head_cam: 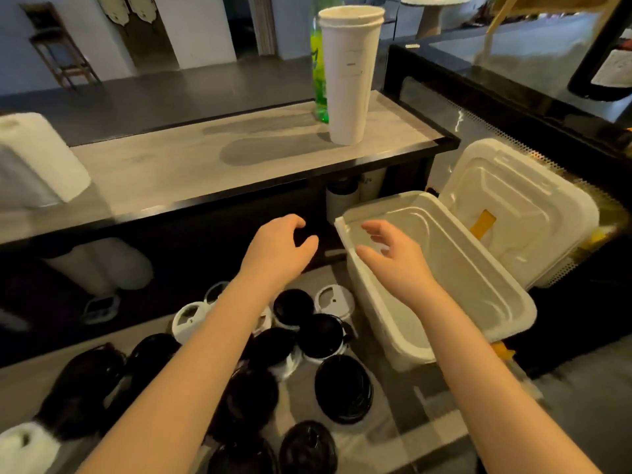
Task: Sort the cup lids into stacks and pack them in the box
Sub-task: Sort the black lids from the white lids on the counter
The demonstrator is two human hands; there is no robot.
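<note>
The cup lids [321, 331], black and white, lie mixed on the counter [393, 432] beneath both hands, mostly unsorted. The box [379, 323], under the right hand [396, 258], looks empty. The right hand and the left hand [277, 248] are relaxed, grasping nothing. By my judgement, nearly everything remains.

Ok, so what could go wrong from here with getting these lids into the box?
1. Black lids and white lids lie mixed in a loose pile, so a quick grab may put both kinds in one stack.
2. The box looks empty, so probably light; the right hand above its rim could nudge it askew.
</note>
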